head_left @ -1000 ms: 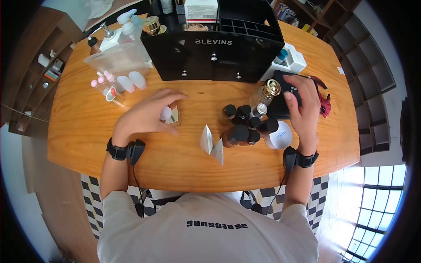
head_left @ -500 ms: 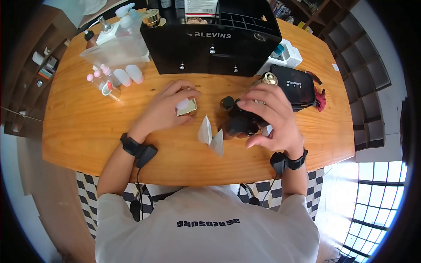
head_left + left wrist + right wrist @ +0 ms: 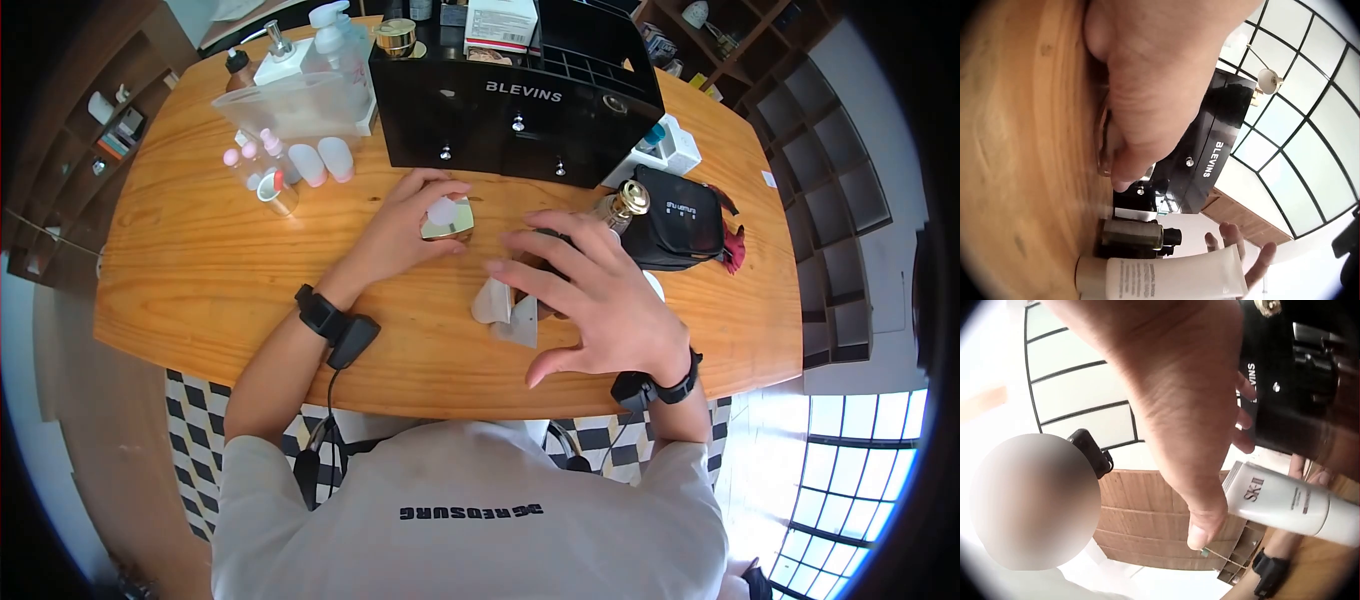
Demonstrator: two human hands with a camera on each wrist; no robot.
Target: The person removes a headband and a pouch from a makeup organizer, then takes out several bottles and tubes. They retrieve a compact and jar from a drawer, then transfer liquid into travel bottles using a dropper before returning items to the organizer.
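Observation:
In the head view my left hand [image 3: 405,225] grips a small squarish gold-and-clear jar [image 3: 458,222] with a pale round top, thumb and fingers on its two sides. My right hand [image 3: 605,305] hangs over the dark bottles, fingers spread and empty, hiding most of them. Just left of its thumb and fingers stand two pale tubes [image 3: 491,302], [image 3: 522,323], close together. A white tube [image 3: 1279,500] marked SK-II stands upright beside the right thumb in the right wrist view. The left wrist view shows a white tube [image 3: 1172,275] with a glass bottle [image 3: 1132,234] next to it.
A black drawer box [image 3: 480,130] stands at the back. Pink-capped bottles [image 3: 272,145], rounded bottles [image 3: 335,160], a lipstick-like item [image 3: 277,192] and a clear bin [image 3: 290,108] are left. A gold-capped bottle [image 3: 627,203] and black pouch [image 3: 675,220] are at right.
My left hand has shifted the jar rightward and toward the drawer box, closing round it. My right hand has moved left from the black pouch, over the dark bottles, to beside the pale tubes.

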